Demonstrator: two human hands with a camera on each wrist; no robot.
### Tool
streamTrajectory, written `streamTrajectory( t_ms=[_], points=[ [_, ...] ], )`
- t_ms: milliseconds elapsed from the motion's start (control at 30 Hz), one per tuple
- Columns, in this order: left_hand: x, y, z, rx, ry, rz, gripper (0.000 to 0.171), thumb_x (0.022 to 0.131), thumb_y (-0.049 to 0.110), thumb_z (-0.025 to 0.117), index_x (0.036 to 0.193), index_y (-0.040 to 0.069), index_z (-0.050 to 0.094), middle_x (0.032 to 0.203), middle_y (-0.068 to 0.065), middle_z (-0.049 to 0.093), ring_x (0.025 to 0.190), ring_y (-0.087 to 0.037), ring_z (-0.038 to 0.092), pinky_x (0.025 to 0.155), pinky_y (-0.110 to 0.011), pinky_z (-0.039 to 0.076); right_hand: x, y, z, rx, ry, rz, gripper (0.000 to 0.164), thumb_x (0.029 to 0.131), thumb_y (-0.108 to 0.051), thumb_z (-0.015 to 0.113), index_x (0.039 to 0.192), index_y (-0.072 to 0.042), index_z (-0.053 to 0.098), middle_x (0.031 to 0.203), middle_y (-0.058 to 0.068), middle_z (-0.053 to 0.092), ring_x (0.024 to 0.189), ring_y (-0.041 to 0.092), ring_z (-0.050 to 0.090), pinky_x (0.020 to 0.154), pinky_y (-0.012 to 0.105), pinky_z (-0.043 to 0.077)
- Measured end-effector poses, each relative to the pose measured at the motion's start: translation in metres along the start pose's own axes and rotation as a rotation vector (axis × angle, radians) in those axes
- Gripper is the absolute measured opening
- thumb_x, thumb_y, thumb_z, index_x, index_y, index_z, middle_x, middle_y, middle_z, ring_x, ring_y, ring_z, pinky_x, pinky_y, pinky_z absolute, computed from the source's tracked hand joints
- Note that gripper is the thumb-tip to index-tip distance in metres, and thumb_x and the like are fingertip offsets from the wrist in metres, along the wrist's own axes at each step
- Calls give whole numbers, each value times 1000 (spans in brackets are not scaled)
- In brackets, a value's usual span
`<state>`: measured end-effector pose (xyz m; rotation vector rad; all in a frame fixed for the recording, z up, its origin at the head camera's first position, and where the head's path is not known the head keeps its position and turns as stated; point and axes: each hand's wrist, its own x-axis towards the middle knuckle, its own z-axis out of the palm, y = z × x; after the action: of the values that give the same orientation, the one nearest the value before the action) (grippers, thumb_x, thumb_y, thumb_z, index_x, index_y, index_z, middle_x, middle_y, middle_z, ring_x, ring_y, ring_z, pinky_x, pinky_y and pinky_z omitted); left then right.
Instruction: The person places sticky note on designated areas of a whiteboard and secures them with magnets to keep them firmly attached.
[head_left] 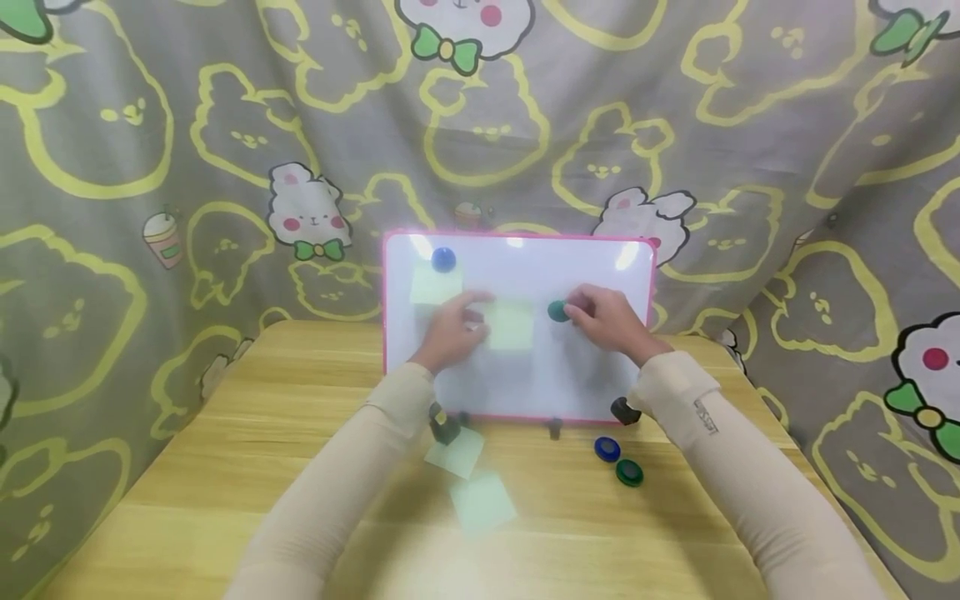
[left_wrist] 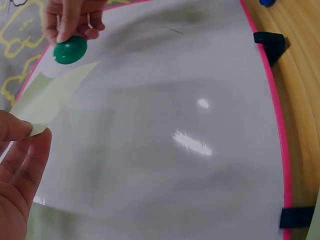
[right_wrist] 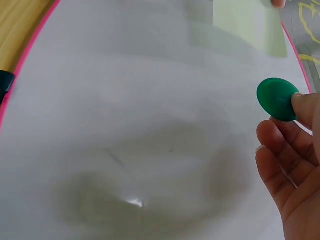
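Head view: four pale-green square notes (head_left: 483,502), four round magnets (head_left: 607,449) (two blue, two green), one pink-framed whiteboard (head_left: 517,271); right sleeve lettering (head_left: 705,417) is illegible. Left wrist view: left hand (left_wrist: 12,197) pinches one thin note (left_wrist: 55,95) before the whiteboard. Right wrist view: right hand (right_wrist: 300,175) pinches one glossy, domed green magnet (right_wrist: 275,97) by its edge, before the whiteboard.

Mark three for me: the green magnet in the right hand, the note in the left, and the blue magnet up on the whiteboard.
Held green magnet (right_wrist: 275,98): right wrist view, middle of its domed face.
Held note (left_wrist: 53,97): left wrist view, middle of the sheet.
Upper blue magnet (head_left: 444,259): head view, centre of its face.
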<state>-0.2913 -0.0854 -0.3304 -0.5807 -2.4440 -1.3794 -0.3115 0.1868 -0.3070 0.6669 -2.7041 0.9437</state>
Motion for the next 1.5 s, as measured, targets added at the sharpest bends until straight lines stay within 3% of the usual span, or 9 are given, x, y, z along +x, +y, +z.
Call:
streamTrajectory(
  t_ms=[233,500,867,1233,1500],
  points=[
    [10,1,10,7,13,-29,53,77,-5,60,128,8,60,132,-8,58,104,-27,63,78,-35,56,8,-11,-1,-2,-4,-22,19,96,-22,62,106,-6,63,94,7,66,85,23,60,80,41,53],
    [18,4,11,28,25,-24,51,79,-4,60,128,8,60,128,-8,60,101,-26,62,80,-36,55,17,-20,1,19,-4,-26,18,95,-23,63,105,-8,64,97,6,66,87,22,60,81,41,54],
    [35,9,17,34,26,-18,53,80,-6,59,131,8,58,129,-7,59,105,-25,59,92,-36,49,31,-29,2,-5,19,-65,17,95,-22,61,104,-7,64,97,8,65,88,24,59,81,41,53],
    [50,17,21,102,39,11,47,83,-10,53,128,3,58,129,-12,59,123,-26,51,108,-34,35,49,-36,0,-25,47,-101,17,95,-21,63,105,-7,66,98,7,67,89,23,61,82,41,53],
    [56,28,23,135,45,16,46,85,-13,48,127,1,58,130,-13,59,126,-27,48,111,-34,32,60,-38,-2,-68,51,-106,17,94,-18,63,104,-4,67,95,11,67,84,25,59,79,40,52]
  ],
)
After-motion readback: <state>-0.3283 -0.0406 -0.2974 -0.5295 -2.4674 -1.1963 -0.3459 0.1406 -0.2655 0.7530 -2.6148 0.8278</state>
